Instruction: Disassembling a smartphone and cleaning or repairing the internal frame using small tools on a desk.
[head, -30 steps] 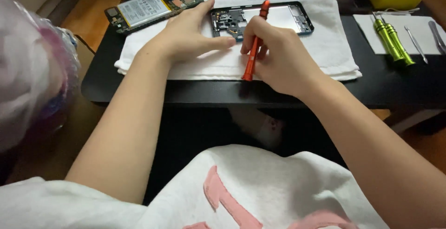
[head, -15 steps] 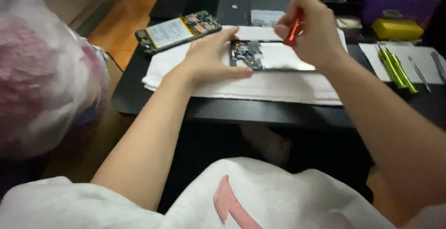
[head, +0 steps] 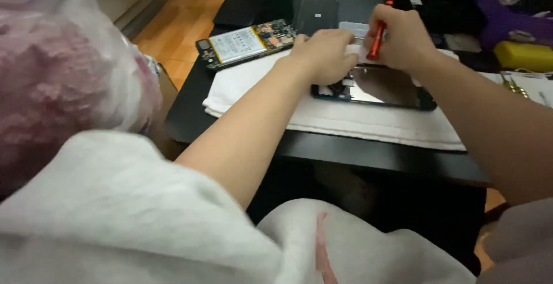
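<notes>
While the right hand (head: pixel 403 39) pinched the red screwdriver (head: pixel 377 33) upright, the left hand (head: pixel 322 56) at nine o'clock pressed the phone frame (head: pixel 391 91); a slip could likely gouge it.

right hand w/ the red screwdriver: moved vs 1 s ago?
Yes. The right hand with the red screwdriver went from the near edge of the white towel to its far edge, beyond the phone frame.

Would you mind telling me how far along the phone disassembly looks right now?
Done: the inner board with battery lies apart at the towel's left corner. In hand: the left hand steadies the open phone frame while the right hand holds a red screwdriver upright above it. Left: what remains inside the frame is hidden by the hands.
</notes>
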